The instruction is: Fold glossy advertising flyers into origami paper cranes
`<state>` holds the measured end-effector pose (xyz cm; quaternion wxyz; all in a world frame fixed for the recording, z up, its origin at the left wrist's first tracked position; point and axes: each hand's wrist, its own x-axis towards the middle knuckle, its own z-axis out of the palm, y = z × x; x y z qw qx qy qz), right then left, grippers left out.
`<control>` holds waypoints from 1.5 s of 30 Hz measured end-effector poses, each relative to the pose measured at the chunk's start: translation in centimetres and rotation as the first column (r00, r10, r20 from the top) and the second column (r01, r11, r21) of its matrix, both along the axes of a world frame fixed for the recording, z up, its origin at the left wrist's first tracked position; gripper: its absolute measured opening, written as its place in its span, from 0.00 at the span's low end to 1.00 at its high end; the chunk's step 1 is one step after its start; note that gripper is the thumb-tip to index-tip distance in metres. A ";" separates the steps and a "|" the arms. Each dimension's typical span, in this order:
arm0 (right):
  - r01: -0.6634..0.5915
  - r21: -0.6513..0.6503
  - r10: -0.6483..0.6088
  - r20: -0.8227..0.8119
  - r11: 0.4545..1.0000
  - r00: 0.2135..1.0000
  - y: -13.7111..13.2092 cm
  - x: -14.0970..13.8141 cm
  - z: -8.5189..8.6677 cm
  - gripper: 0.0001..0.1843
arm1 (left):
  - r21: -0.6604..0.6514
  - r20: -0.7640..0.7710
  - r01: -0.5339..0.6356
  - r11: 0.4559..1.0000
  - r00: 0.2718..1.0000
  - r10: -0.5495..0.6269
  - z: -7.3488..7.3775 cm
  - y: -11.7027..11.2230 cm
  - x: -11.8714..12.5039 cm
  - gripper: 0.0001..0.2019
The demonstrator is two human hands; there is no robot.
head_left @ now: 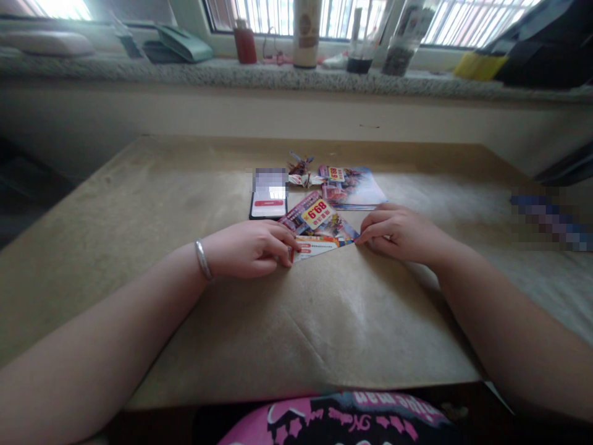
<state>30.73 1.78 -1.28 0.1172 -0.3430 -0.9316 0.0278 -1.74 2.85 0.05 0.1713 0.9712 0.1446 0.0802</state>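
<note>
A colourful printed leaflet (322, 215) lies on the table with its near edge folded up, showing a white strip of the other side. My left hand (252, 248), with a silver bangle at the wrist, is closed on the leaflet's left end, fingertips against the fold. At the right corner, the thumb and fingers of my right hand (401, 233) pinch the paper. Just beyond my left hand is a phone (269, 209) with its screen lit. A stack of similar leaflets (356, 190) lies past my right hand. Between phone and stack sits a small folded paper piece (303, 179).
The table (259, 334) has a tan covering and meets the wall below the window. On the granite sill (259, 73) stand a red bottle (245, 43), a tall cylinder (306, 34), jars and a yellow item (479, 65). A blurred patch (553, 222) lies far right.
</note>
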 end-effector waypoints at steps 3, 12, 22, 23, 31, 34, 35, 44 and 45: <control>0.013 0.001 -0.013 0.024 1.000 1.000 0.1 0.3 0.0 0.16 | -0.006 -0.011 -0.007 1.000 1.000 0.007 0.0 0.1 -0.1 0.15; 0.022 -0.052 -0.022 0.005 0.998 1.000 0.5 0.9 -0.2 0.16 | -0.100 -0.004 -0.007 0.995 1.000 0.006 -0.4 0.7 -0.5 0.15; 0.179 -0.011 -0.179 -0.107 0.984 0.978 0.0 0.4 -0.7 0.14 | -0.123 0.068 -0.134 0.983 0.987 0.144 -1.0 0.2 0.6 0.10; 0.242 -0.003 -0.239 -0.155 0.970 0.959 -0.1 0.2 -0.8 0.14 | -0.075 0.071 -0.158 0.985 0.984 0.163 -1.3 0.1 0.7 0.09; 0.419 -0.265 -0.495 -0.412 0.868 0.765 -0.5 -1.5 -1.2 0.16 | 0.142 0.020 -0.169 0.975 0.986 0.168 -2.0 -1.4 1.7 0.14; 0.364 -0.322 -0.477 -0.427 0.874 0.768 -0.6 -2.2 -1.4 0.20 | 0.149 0.011 -0.117 0.982 0.993 0.116 -1.8 -2.0 2.2 0.13; 0.353 -0.327 -0.470 -0.424 0.876 0.774 -0.6 -2.4 -1.5 0.21 | 0.148 0.019 -0.102 0.984 0.995 0.100 -1.7 -2.0 2.4 0.13; 0.358 -0.305 -0.468 -0.506 0.883 0.724 -0.4 -2.5 -2.1 0.28 | 0.189 0.079 -0.063 0.980 0.996 0.049 -2.0 -1.4 2.3 0.17; 0.359 -0.319 -0.478 -0.513 0.877 0.713 -0.4 -2.5 -2.2 0.30 | 0.191 0.075 -0.056 0.980 0.996 0.042 -2.1 -1.3 2.3 0.17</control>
